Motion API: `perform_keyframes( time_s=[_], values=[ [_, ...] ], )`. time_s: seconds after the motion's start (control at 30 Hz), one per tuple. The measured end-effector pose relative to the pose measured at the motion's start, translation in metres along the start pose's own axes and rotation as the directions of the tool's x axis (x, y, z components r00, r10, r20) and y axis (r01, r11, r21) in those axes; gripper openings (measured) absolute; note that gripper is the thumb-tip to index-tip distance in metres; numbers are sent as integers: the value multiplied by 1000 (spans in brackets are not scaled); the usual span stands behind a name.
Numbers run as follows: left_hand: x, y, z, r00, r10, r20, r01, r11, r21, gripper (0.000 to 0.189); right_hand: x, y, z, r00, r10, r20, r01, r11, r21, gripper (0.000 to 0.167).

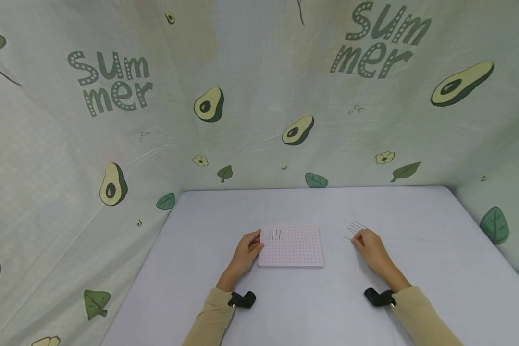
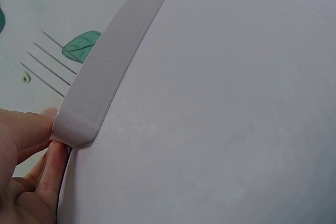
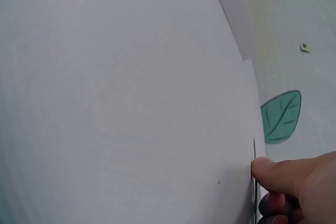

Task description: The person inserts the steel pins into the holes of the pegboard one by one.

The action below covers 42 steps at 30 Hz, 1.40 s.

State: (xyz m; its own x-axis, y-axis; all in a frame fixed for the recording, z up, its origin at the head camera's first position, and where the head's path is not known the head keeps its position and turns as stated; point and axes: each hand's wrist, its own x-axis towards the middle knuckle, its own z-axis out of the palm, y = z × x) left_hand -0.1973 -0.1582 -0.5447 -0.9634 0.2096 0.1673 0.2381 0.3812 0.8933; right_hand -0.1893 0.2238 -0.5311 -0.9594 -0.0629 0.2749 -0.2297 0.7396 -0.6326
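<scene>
A thin pale board (image 1: 300, 247) with a grid of small holes lies on the table in the head view. Several thin needles (image 1: 274, 234) stand in a row near its upper left; the left wrist view shows these needles (image 2: 47, 72) rising from the board (image 2: 105, 72). My left hand (image 1: 245, 251) grips the board's left edge, thumb and fingers meeting at one corner. To the right of the board, my right hand (image 1: 372, 250) pinches a needle (image 3: 255, 195) between thumb and fingers. Just beyond that hand lie several loose needles (image 1: 355, 226), partly hidden by the fingers.
The white table (image 1: 285, 307) extends around the board to rounded far corners. A cloth backdrop (image 1: 251, 57) printed with avocados and leaves hangs behind and at the sides. Dark wrist cameras sit on the left cuff (image 1: 218, 300) and the right cuff (image 1: 408, 298).
</scene>
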Motion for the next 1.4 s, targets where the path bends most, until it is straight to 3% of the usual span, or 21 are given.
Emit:
perform_keyframes(
  time_s=[0.2, 0.23, 0.43, 0.67, 1.07, 1.4],
  values=[
    [-1, 0, 0, 1000, -12, 9, 12, 1000, -4, 48, -1, -4, -2, 1000, -13, -7, 13, 1000, 17, 10],
    [0, -6, 1, 1000, -11, 9, 11, 1000, 0, 48, -1, -5, -2, 1000, -12, -7, 13, 1000, 26, 10],
    [1, -3, 0, 1000, -30, 4, 30, 1000, 6, 49, 4, -11, -6, 999, 30, 34, -35, 990, 138, 14],
    [2, -6, -1, 1000, 0, 2, 0, 1000, 13, 48, 15, -15, -2, 997, 37, 72, -55, 962, 266, 19],
    [3, -7, -1, 1000, 20, 6, -20, 1000, -4, 48, 32, -37, 15, 997, -56, 52, 30, 917, 399, 7],
    [4, -8, -2, 1000, 19, 2, -19, 1000, 3, 47, 48, -63, 34, 988, -134, 71, 100, 925, 367, 4]
  ],
)
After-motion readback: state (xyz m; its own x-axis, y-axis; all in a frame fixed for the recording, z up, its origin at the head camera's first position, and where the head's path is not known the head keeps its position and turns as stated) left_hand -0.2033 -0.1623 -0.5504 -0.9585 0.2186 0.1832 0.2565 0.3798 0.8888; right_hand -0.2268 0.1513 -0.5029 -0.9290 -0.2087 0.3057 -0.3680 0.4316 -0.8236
